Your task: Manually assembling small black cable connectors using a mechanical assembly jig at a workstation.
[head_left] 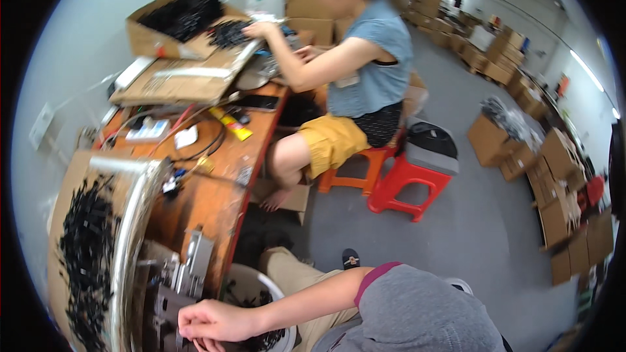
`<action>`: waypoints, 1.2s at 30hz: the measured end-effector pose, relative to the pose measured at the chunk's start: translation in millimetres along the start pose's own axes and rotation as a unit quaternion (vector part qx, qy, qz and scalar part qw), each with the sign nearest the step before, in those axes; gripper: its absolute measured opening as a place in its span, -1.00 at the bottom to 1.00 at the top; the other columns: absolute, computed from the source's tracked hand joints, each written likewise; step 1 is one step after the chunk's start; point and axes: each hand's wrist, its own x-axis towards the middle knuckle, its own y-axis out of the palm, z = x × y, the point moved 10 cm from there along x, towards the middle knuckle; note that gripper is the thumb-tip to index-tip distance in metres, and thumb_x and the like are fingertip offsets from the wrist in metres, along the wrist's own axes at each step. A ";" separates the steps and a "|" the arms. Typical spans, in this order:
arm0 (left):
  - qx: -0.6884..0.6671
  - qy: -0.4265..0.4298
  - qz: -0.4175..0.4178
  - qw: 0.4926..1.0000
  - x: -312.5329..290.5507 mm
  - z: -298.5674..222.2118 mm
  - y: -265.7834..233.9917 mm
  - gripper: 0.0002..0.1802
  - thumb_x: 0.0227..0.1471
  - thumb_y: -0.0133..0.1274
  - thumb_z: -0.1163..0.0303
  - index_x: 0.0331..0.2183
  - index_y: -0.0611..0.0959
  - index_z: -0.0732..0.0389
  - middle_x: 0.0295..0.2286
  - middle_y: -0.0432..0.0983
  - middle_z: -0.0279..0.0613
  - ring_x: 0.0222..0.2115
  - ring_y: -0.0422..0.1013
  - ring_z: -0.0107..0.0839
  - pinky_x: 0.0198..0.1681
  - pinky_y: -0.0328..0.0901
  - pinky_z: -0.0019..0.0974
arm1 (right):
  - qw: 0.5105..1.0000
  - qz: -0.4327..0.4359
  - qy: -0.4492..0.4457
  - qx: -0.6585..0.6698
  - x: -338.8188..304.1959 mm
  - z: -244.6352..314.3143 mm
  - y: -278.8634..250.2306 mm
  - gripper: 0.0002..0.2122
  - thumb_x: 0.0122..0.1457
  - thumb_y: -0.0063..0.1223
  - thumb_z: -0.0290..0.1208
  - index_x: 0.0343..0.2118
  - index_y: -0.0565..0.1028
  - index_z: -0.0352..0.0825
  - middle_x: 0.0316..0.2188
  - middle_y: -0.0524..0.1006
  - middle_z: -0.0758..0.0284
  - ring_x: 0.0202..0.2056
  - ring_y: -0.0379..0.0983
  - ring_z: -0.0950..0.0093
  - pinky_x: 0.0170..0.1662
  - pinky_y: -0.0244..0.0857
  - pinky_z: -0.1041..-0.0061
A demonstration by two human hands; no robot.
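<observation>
Fingers (188, 327) of the right hand (225, 321), in the head view: curled downward, tips mostly hidden. Cannot tell whether together, apart or clamped on a piece. Left hand not to be seen. Just beside the right hand, near the edge of the wooden counter (199, 212), a metal fixture (193, 266), partly covered by the hand; contact unclear. Farther left, a cardboard tray (135, 205) with a shiny taped rim, and in it a heap of slim black pieces (85, 254). On the other side, beyond the counter's edge, a white bucket (272, 283) with more black pieces inside, partly behind the forearm.

For good work at the fixture, by judgement: draw just 1 piece at a time from the heap, freeing tangled ends first. Seat it squarely, without forcing. Hold fingertips clear of any moving metal, and the forearm clear of the bucket's rim.
</observation>
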 end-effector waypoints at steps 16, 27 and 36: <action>-0.049 0.062 0.093 0.993 -0.9 -7.7 23.4 -0.60 0.09 -0.01 0.72 0.00 0.43 0.38 0.22 0.00 0.15 0.15 0.18 -0.12 0.03 0.38 -0.23 | 0.988 0.019 -0.098 -0.117 -39.7 57.2 15.6 -0.81 0.30 -0.15 -0.49 -0.47 0.30 -0.43 -0.69 0.55 0.25 -0.70 0.53 0.51 -0.69 0.34 0.65; -0.085 0.014 0.100 0.991 -21.4 9.7 17.3 -0.59 0.11 -0.02 0.70 0.03 0.41 0.37 0.25 -0.06 0.13 0.16 0.16 -0.12 0.06 0.35 -0.22 | 0.998 -0.011 -0.038 -0.053 -33.5 32.9 9.4 -0.79 0.31 -0.11 -0.40 -0.42 0.30 -0.43 -0.66 0.55 0.23 -0.71 0.50 0.52 -0.68 0.32 0.63; 0.036 -0.008 -0.011 0.999 -1.2 -11.9 0.3 -0.69 0.03 0.11 0.69 -0.12 0.56 0.42 0.08 0.32 0.14 -0.01 0.39 -0.11 0.00 0.38 -0.20 | 0.997 0.018 0.057 -0.037 -21.8 -1.7 9.4 -0.77 0.22 0.08 -0.34 -0.49 0.44 -0.39 -0.61 0.53 0.38 -0.67 0.44 0.67 -0.62 0.27 0.72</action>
